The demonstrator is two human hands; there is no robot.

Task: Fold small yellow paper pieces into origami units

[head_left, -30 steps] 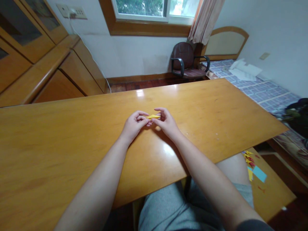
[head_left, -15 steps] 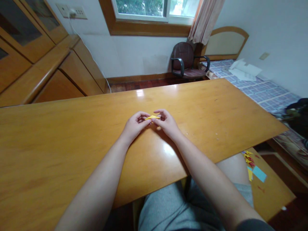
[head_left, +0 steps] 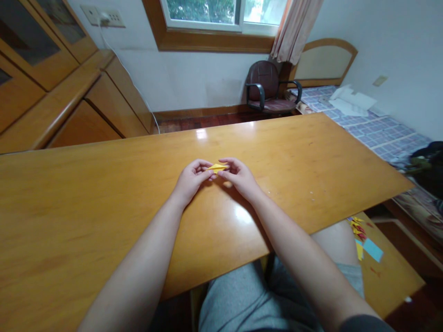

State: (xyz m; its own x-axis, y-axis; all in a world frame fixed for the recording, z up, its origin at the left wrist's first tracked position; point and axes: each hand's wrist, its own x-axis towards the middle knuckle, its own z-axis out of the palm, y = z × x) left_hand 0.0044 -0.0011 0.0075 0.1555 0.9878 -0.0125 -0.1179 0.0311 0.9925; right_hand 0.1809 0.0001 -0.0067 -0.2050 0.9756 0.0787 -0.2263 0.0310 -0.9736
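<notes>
A small folded piece of yellow paper [head_left: 217, 167] is held just above the wooden table [head_left: 104, 193], near its middle. My left hand [head_left: 191, 180] pinches its left end with curled fingers. My right hand [head_left: 240, 177] pinches its right end the same way. Both wrists rest on or just over the tabletop, and the hands nearly touch each other. Most of the paper is hidden by my fingertips.
A low wooden stool [head_left: 384, 267] at my right knee carries several coloured paper pieces [head_left: 362, 235]. Beyond the table stand a dark armchair [head_left: 268, 87], a bed with a checked cover [head_left: 377, 129] and wooden cabinets [head_left: 51, 83] on the left.
The hands have stayed in place and only the fingers have shifted on the paper. The visible yellow strip is a little shorter and my right fingers sit closer over it.
</notes>
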